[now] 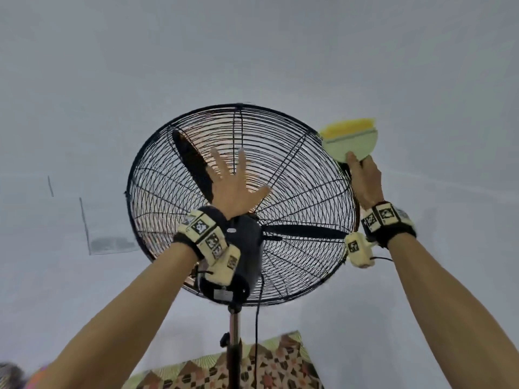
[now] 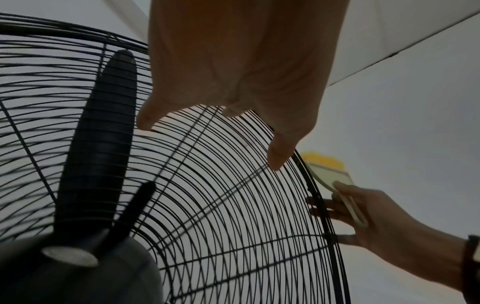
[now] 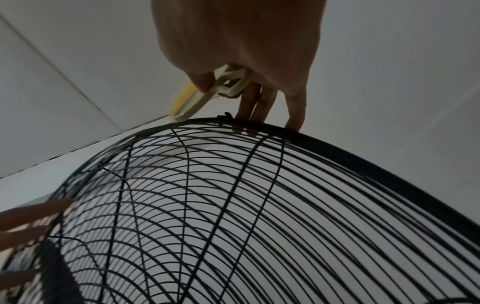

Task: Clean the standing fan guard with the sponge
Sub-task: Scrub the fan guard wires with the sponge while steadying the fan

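Observation:
A black wire fan guard [image 1: 295, 192] [image 2: 233, 205] [image 3: 233, 205] fills the middle of the head view, seen from behind, with dark blades [image 1: 193, 164] inside. My left hand [image 1: 238, 186] [image 2: 233, 61] lies flat with fingers spread against the rear wires, just above the motor housing [image 1: 247, 248]. My right hand [image 1: 365, 178] [image 2: 376, 222] [image 3: 246, 61] grips the pale green handle of a sponge tool [image 1: 351, 138] [image 2: 330, 172] [image 3: 192, 102]. Its yellow sponge head sits at the guard's upper right rim. Some right fingers [image 3: 259, 102] reach down to the rim.
The fan's metal pole [image 1: 234, 346] and a black cord [image 1: 257, 332] drop below the motor. A patterned cloth surface [image 1: 266, 366] lies beneath. Plain white walls [image 1: 112, 80] and a ceiling corner surround the fan.

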